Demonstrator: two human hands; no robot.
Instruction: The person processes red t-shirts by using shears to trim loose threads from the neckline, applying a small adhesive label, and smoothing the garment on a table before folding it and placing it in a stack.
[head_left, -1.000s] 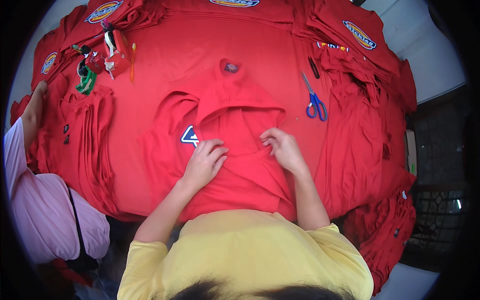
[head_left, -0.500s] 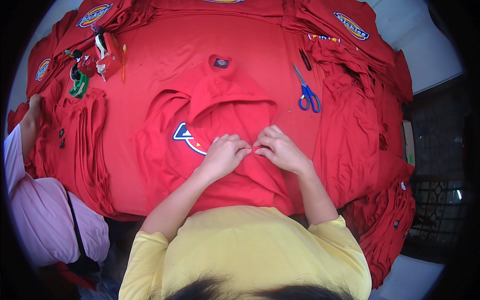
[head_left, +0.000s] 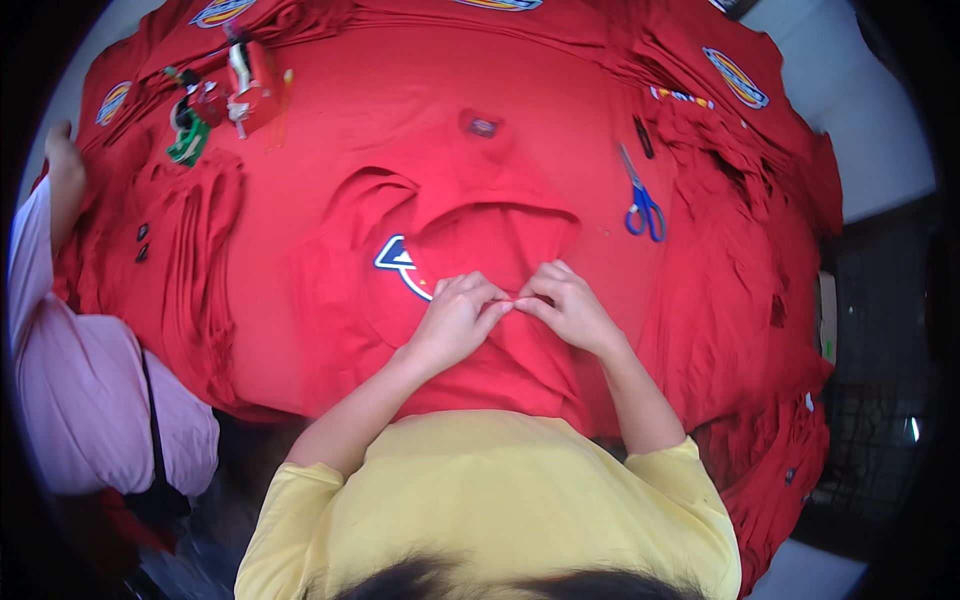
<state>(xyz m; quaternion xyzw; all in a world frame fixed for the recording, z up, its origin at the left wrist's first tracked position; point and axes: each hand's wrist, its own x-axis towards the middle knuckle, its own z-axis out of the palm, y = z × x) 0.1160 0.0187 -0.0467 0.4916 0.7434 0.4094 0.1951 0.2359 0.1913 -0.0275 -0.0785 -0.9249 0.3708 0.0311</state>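
Observation:
In front of me a red T-shirt (head_left: 500, 240) lies partly bunched on the red-covered table, its neck label toward the far side and part of a white, blue and yellow print showing. My left hand (head_left: 459, 318) pinches a small fold of the cloth. Right beside it, my right hand (head_left: 568, 305) pinches the same fold, with the fingertips of both hands nearly touching. Whatever lies between the fingertips besides cloth is too small to make out.
Blue-handled scissors (head_left: 643, 205) lie to the right, near a small black tool (head_left: 643, 137). Tape dispensers, one red (head_left: 250, 90) and one green (head_left: 188, 137), stand far left. Piles of red shirts (head_left: 185, 270) ring the table. At the left is another person in pink (head_left: 110, 400).
The whole view has shifted, so the table things appear farther right. Both hands keep their pinch on the shirt, fingertips close together.

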